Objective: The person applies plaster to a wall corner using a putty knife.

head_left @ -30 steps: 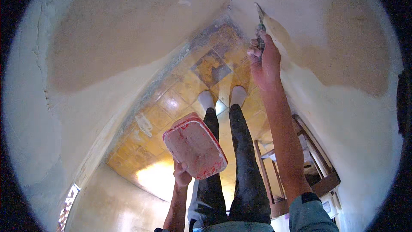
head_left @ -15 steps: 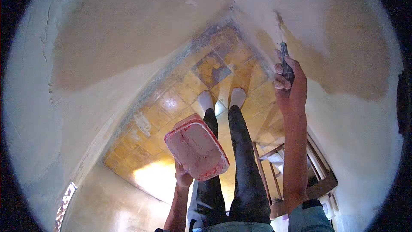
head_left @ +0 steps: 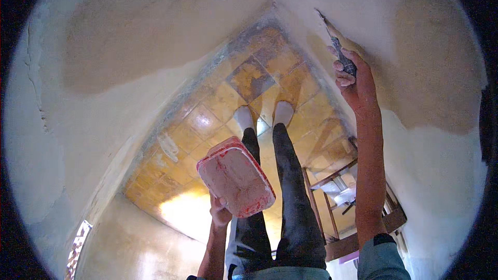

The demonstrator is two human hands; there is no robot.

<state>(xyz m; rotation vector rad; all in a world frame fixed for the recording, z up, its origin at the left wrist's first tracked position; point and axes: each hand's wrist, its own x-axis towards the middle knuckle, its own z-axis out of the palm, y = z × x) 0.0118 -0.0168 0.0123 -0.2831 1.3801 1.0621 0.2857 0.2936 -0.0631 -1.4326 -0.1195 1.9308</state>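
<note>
My left hand [head_left: 221,211] grips the lower left edge of a red plastic tub [head_left: 236,179], tilted so its inside shows, coated with pale pinkish plaster. Up at the right wall, my right hand [head_left: 351,75] is closed round the dark handle of a putty knife [head_left: 337,44]. The blade points up and left, seen nearly edge-on against the wall [head_left: 358,5]. Around it lies a pale, smooth patch, with a browner, damp-looking area to its right. Whether plaster is on the blade I cannot make out.
A second wall [head_left: 135,31] with a brown patch meets the right one in a corner ahead. My socked feet [head_left: 244,118] stand on yellow floor tiles [head_left: 212,103]. A brown wooden ladder-like frame [head_left: 337,246] stands at the lower right, beside my right forearm.
My right hand has shifted slightly right, and the putty knife has tipped, its blade now leaning further left. The tub in my left hand has barely moved.
</note>
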